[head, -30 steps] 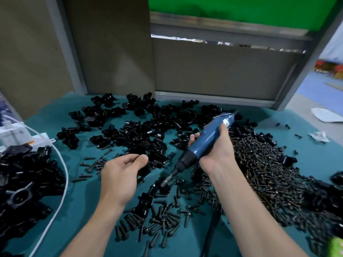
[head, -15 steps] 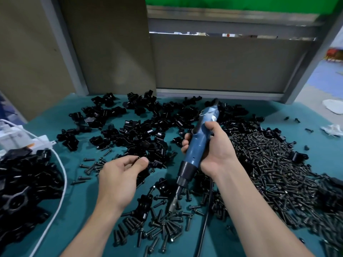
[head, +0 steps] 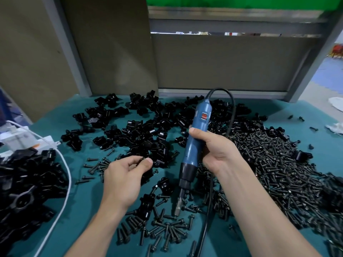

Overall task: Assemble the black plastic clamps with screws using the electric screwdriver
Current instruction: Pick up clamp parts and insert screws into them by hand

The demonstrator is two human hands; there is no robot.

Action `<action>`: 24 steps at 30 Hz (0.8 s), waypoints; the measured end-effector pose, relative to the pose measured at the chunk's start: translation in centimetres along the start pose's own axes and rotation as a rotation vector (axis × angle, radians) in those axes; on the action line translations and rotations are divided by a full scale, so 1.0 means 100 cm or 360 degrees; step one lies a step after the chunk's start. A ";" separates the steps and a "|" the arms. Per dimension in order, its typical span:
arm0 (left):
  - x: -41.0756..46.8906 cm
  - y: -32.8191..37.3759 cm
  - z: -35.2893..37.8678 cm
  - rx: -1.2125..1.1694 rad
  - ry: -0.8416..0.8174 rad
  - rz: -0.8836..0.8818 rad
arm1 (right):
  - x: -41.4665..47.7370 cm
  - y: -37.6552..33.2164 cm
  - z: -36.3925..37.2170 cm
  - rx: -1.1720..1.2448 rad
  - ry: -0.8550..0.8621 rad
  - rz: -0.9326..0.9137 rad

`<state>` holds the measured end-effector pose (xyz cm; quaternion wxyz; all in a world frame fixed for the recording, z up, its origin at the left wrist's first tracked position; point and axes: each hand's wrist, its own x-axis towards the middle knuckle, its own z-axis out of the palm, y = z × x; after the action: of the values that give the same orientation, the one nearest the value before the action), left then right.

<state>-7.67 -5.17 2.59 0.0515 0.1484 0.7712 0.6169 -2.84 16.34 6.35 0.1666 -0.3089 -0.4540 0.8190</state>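
My right hand (head: 213,151) grips the blue electric screwdriver (head: 196,138), which stands almost upright with its bit (head: 177,208) pointing down among loose black screws (head: 167,225). My left hand (head: 124,175) hovers left of the tool, thumb and fingers pinching a small black piece (head: 141,159) that I cannot identify. A black plastic clamp (head: 146,204) lies on the green mat just right of my left wrist, another clamp (head: 166,185) beside the bit. A heap of black clamps (head: 144,130) covers the middle of the mat.
A large pile of black screws (head: 278,173) spreads to the right. Finished black parts (head: 24,182) are heaped at the left, crossed by a white cable (head: 65,179) from a white power strip (head: 22,140). The screwdriver's black cord (head: 206,229) trails toward me. Grey panels wall the back.
My right hand has swung the screwdriver from a slant to nearly upright, bit lowered toward the screws near me. My left hand has stayed in place, fingers still pinched.
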 end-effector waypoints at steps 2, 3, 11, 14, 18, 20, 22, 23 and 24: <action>0.000 0.000 0.000 0.0007 0.0002 0.0004 | -0.001 0.004 0.003 0.0028 0.0065 0.0075; 0.001 -0.001 0.000 0.0010 0.0001 0.0004 | -0.001 0.005 0.004 0.0042 0.0081 0.0093; 0.004 -0.008 0.002 -0.0014 -0.0018 0.0004 | -0.008 0.002 0.002 0.0251 -0.0030 0.0054; 0.005 -0.009 0.003 -0.0010 -0.0013 0.0002 | -0.009 0.004 0.004 0.0264 -0.0042 0.0026; 0.006 -0.010 0.003 -0.0021 -0.0022 -0.0010 | -0.012 0.004 0.005 0.0315 -0.0076 0.0061; 0.006 -0.010 0.002 -0.0024 -0.0025 -0.0010 | -0.012 0.001 0.004 0.0310 -0.0081 0.0053; 0.006 -0.010 0.003 -0.0017 -0.0032 -0.0004 | -0.012 -0.002 0.002 0.0317 -0.0104 0.0062; 0.006 -0.010 0.003 -0.0016 -0.0038 -0.0003 | -0.012 -0.004 0.002 0.0347 -0.0120 0.0077; 0.006 -0.010 0.003 -0.0026 -0.0045 -0.0009 | -0.013 -0.005 0.001 0.0399 -0.0137 0.0094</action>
<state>-8.35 -4.90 1.58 0.0654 0.1546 0.7657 0.6209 -1.99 15.81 7.25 0.1600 -0.2635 -0.3454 0.8864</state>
